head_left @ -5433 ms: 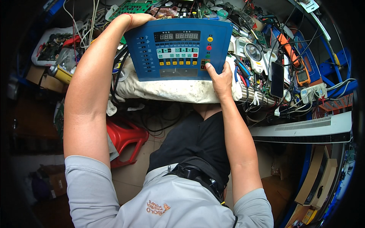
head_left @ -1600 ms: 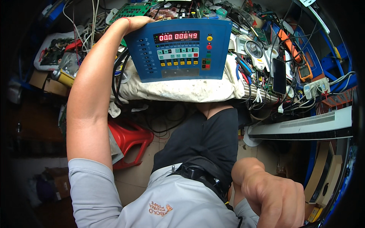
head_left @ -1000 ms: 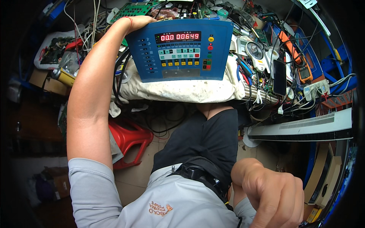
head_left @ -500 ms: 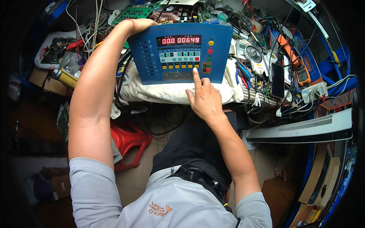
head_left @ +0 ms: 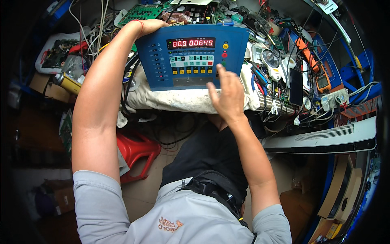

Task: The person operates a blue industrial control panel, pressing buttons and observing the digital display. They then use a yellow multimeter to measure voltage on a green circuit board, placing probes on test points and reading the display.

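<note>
Leaning upright against the clutter at the far side of the bench, the blue control panel (head_left: pixel 191 57) stands with its lower edge on a white cloth (head_left: pixel 183 99) that drapes over the near edge of the bench. The left hand (head_left: pixel 148 26) curls over the panel's far left corner, grasping that corner. The right hand (head_left: pixel 227 95) is released — fingers spread and holding nothing, its fingertips over the lower right part of the panel face, beside the rows of yellow and pale keys; whether they touch is not clear. A red lit display (head_left: pixel 191 42) runs along the panel's top.

Room is tight on the right: a black phone (head_left: pixel 295 87), an orange meter (head_left: pixel 321 81) and tangled wires crowd just beside the panel's right edge. On the left, a green circuit board (head_left: pixel 142 12) lies just past the left hand, and a white tray (head_left: pixel 55 55) of parts sits farther left. Nearer, below the bench edge, a red plastic stool (head_left: pixel 136 152) stands beside the person's legs — open floor shows around it.
</note>
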`<state>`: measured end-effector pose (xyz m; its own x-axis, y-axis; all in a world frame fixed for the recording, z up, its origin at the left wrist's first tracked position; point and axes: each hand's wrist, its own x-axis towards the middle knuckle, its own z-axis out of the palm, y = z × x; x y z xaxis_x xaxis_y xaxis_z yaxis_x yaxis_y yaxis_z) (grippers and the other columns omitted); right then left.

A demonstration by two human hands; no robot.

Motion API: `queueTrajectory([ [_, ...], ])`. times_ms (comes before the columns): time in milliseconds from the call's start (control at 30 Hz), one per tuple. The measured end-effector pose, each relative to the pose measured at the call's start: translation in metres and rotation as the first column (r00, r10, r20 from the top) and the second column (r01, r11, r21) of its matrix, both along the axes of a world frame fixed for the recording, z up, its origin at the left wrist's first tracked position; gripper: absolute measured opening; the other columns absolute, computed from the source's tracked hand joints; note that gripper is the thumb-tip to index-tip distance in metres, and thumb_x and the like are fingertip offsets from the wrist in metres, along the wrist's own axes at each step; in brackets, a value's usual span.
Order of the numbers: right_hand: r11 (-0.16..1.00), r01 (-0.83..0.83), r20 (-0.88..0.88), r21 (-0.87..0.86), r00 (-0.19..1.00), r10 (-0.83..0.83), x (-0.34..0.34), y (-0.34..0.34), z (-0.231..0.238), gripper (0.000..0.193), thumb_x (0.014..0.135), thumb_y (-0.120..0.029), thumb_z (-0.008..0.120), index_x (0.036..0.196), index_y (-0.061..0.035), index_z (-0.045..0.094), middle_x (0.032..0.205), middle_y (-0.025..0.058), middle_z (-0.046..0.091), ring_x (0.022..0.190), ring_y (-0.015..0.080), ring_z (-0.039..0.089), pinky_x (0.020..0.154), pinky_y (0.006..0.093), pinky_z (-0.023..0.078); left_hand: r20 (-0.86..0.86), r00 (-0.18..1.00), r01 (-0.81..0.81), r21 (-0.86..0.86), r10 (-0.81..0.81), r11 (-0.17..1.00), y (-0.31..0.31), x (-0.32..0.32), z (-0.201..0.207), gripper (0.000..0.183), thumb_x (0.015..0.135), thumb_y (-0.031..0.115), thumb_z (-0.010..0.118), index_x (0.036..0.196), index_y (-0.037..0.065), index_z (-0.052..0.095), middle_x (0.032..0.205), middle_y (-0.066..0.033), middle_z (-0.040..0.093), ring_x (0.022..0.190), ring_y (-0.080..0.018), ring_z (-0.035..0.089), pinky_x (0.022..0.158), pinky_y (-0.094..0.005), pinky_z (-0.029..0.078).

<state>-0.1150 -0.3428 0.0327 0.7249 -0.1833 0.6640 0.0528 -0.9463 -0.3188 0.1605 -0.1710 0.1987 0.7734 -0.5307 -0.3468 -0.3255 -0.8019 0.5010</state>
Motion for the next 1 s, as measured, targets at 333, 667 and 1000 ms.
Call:
queueTrajectory([
  [333, 0.661, -0.019, 0.098, 0.75, 0.992, -0.082, 0.028, -0.037, -0.022, 0.077, 0.093, -0.035, 0.077, 0.151, 0.0028, 0.043, 0.141, 0.0232, 0.054, 0.13, 0.0358, 0.056, 0.11, 0.0441, 0.045, -0.055, 0.998, -0.004, 0.008, 0.005, 1.0, -0.004, 0.006, -0.003, 0.042, 0.103, 0.041, 0.047, 0.129, 0.019, 0.071, 0.128, -0.0106, 0.073, 0.11, -0.0207, 0.07, 0.103, -0.0402, 0.051],
  [667, 0.723, 0.037, -0.002, 0.69, 0.999, -0.048, 0.021, -0.031, -0.027, 0.083, 0.083, -0.032, 0.085, 0.148, 0.0001, 0.045, 0.13, 0.023, 0.066, 0.119, 0.0383, 0.066, 0.102, 0.0454, 0.051, -0.044, 0.999, 0.018, 0.06, -0.015, 0.998, -0.004, 0.003, 0.002, 0.048, 0.103, 0.043, 0.048, 0.142, 0.021, 0.064, 0.143, -0.0119, 0.065, 0.124, -0.0256, 0.066, 0.111, -0.0432, 0.045],
  [1000, 0.721, 0.048, -0.034, 0.691, 0.999, -0.033, 0.02, -0.035, -0.027, 0.084, 0.081, -0.026, 0.087, 0.148, -0.0021, 0.044, 0.131, 0.0214, 0.067, 0.119, 0.0374, 0.067, 0.101, 0.0446, 0.052, -0.017, 1.0, 0.024, 0.073, -0.023, 0.997, -0.003, 0.005, 0.0, 0.049, 0.103, 0.043, 0.049, 0.144, 0.02, 0.064, 0.14, -0.0135, 0.068, 0.121, -0.0261, 0.069, 0.11, -0.0428, 0.048],
])
